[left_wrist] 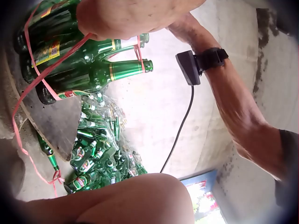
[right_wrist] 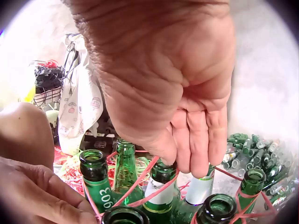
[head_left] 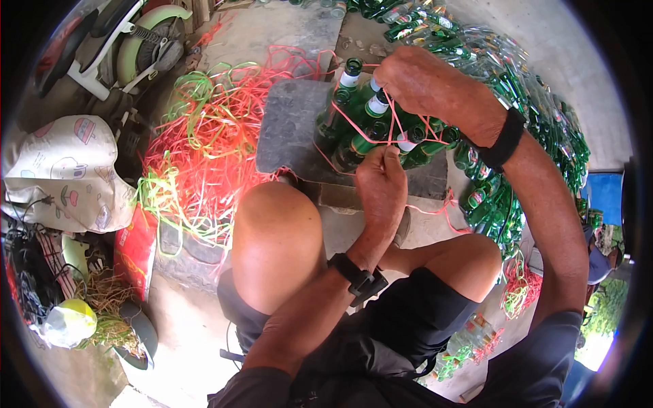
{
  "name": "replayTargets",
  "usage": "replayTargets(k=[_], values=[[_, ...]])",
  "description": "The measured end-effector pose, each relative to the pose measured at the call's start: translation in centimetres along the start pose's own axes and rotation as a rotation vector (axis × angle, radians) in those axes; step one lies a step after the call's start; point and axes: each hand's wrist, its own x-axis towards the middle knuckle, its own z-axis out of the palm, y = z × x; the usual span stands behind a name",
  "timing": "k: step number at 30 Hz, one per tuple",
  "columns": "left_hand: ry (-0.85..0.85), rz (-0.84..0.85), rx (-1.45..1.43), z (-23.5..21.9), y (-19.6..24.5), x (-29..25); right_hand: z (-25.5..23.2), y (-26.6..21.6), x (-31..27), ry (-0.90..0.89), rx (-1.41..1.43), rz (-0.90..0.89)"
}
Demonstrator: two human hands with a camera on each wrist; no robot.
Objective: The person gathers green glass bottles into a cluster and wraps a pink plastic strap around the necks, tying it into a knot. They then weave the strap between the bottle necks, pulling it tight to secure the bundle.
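Note:
Several green glass beer bottles [head_left: 348, 81] stand grouped upright on a dark board [head_left: 286, 115]. Pink plastic twine [right_wrist: 156, 190] runs around and across their necks. My left hand [head_left: 382, 185] pinches the twine between thumb and forefinger at the near side of the group; in the left wrist view this hand [left_wrist: 135, 16] covers part of the bottles. Above the necks on the far side, my right hand [head_left: 425, 81] holds a strand of twine with bent fingers. In the right wrist view, the right thumb and fingers [right_wrist: 198, 140] come down right over the bottle tops.
A tangled heap of red and green twine [head_left: 211, 143] lies left of the board. A large pile of green bottles [head_left: 490, 75] spreads along the right. A cloth with printed pictures [head_left: 68, 173] and a wheeled vehicle [head_left: 146, 47] are at the left. The person's bare knees [head_left: 279, 224] flank the work.

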Motion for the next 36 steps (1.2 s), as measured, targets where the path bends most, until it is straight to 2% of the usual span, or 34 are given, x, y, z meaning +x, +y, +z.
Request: replayTargets(k=[4,7,9,13,18,28,30,34,36], values=[[0.047,-0.042,-0.034,0.4,1.6,-0.5,0.3,-0.1,-0.4,0.136,0.033,-0.051],[0.045,-0.074,-0.081,0.6,2.1,-0.7,-0.4,-0.8,-0.1,0.115,0.07,0.0],[0.042,-0.088,-0.096,0.6,2.0,-0.7,-0.6,-1.0,0.2,-0.001,0.061,0.048],[0.041,-0.079,-0.082,0.6,1.8,-0.5,0.2,-0.8,-0.1,0.108,0.016,-0.043],[0.039,-0.074,-0.062,0.5,2.0,-0.6,0.2,-0.5,0.1,0.002,0.058,-0.018],[0.047,-0.064,-0.091,0.6,1.7,-0.5,-0.6,-0.8,0.8,-0.069,0.047,-0.028],[0.072,-0.025,-0.061,0.6,1.3,-0.5,-0.5,-1.0,1.1,-0.162,0.011,-0.016],[0.059,-0.074,-0.077,0.5,0.9,-0.4,0.9,-0.7,0.8,-0.149,0.006,-0.032],[0.028,-0.047,-0.037,0.5,0.3,-0.3,1.3,-0.7,0.4,-0.072,0.006,-0.082]])
